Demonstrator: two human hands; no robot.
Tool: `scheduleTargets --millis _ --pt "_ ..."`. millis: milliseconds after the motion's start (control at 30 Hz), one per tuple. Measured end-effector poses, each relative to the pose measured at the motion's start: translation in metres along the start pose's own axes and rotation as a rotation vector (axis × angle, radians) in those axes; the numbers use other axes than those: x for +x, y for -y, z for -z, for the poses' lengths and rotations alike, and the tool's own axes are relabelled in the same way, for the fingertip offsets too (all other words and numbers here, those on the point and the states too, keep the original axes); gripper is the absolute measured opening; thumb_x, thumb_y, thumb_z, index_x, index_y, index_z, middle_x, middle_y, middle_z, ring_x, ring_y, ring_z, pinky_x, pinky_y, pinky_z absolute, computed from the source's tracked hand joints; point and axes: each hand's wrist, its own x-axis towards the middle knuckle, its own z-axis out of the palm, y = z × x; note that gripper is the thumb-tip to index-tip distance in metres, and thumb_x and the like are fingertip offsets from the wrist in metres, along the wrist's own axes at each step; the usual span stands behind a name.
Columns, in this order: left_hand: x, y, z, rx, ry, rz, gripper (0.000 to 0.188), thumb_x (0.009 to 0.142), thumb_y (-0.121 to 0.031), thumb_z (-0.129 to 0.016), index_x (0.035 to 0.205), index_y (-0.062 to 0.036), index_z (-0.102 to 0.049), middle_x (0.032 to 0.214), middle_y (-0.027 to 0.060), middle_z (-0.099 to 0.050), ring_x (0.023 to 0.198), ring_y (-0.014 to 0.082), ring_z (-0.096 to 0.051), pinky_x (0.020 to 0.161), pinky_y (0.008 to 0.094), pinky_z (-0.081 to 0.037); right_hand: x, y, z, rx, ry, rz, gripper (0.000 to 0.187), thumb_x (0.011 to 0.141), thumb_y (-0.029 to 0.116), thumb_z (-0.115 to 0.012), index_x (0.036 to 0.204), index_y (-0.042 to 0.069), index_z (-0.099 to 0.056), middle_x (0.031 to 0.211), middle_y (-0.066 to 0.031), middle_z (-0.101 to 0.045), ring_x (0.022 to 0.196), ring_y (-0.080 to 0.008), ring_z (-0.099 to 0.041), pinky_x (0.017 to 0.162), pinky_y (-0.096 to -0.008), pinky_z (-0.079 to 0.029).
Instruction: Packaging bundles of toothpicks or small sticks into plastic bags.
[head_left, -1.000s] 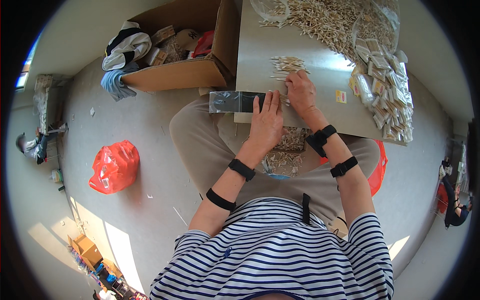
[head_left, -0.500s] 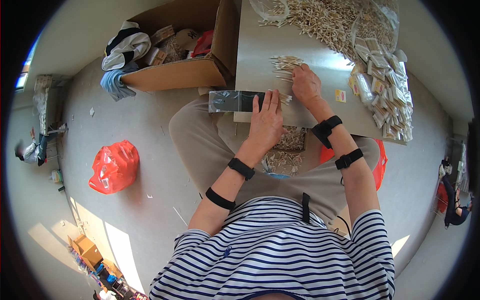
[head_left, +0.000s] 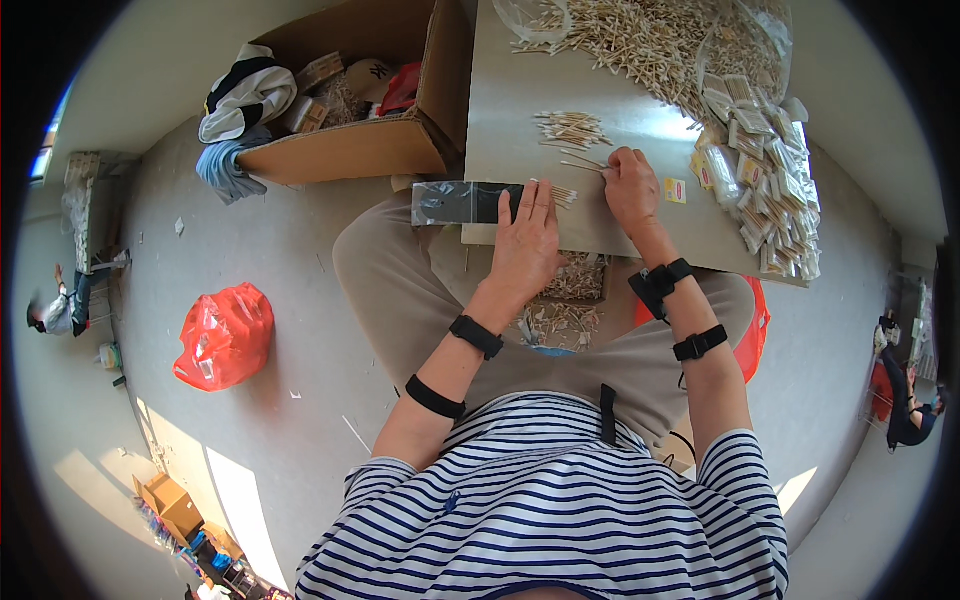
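My left hand (head_left: 525, 240) lies with outstretched fingers on a dark flat strip (head_left: 490, 203) at the table's near left edge. A clear plastic sleeve (head_left: 436, 203) reaches out from that strip to the left. White tips of several cotton swabs (head_left: 566, 196) stick out to the right of my left fingertips. My right hand (head_left: 632, 190), closed in a pinch, holds the ends of a few loose cotton swabs (head_left: 582, 160) pointing left. Just beyond them a small heap of cotton swabs (head_left: 572, 128) rests on the metal tabletop (head_left: 510, 90).
A large swab pile (head_left: 640, 35) covers the far table. Packed swab bags (head_left: 770, 180) heap at the right, near a small yellow-and-white card (head_left: 676, 190). An open cardboard box (head_left: 350, 150) stands left; a red plastic bag (head_left: 225, 335) sits on the floor. A swab-filled tray (head_left: 575, 278) is below the table edge.
My right hand has drawn slightly toward me and right from the small heap, and loose swabs now show in its fingers. The left hand stays on the strip.
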Motion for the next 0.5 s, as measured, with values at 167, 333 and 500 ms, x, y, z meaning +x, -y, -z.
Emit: scheduleTargets --millis 167,333,500 --pt "0.000 0.000 -0.002 -0.008 -0.020 -0.004 0.097 0.068 -0.032 -0.088 0.144 0.0089 -0.044 0.159 0.0196 -0.032 0.150 0.0340 -0.030 0.118 0.0618 -0.025 -0.008 0.012 -0.013 0.000 0.043 0.013 0.007 0.088 0.011 -0.066 0.094 0.010 -0.062 0.102 -0.0120 -0.063 0.093 -0.0383 -0.065 0.080 -0.0493 -0.052" --pt "0.001 -0.001 0.000 0.000 -0.013 -0.009 0.097 0.068 -0.031 -0.088 0.145 0.0086 -0.044 0.159 0.0194 -0.033 0.149 0.0341 -0.030 0.117 0.0624 -0.025 -0.008 0.024 -0.010 -0.003 -0.022 0.001 0.009 0.087 0.011 -0.067 0.095 0.010 -0.065 0.101 -0.0112 -0.062 0.095 -0.0364 -0.064 0.081 -0.0483 -0.053" --pt "-0.001 0.000 -0.001 0.004 -0.037 -0.001 0.097 0.067 -0.030 -0.089 0.144 0.0080 -0.045 0.158 0.0192 -0.034 0.149 0.0342 -0.032 0.117 0.0622 -0.026 -0.009 0.029 -0.017 -0.018 -0.195 0.113 0.007 0.087 0.013 -0.068 0.094 0.011 -0.067 0.098 -0.0096 -0.060 0.097 -0.0333 -0.063 0.082 -0.0462 -0.053"
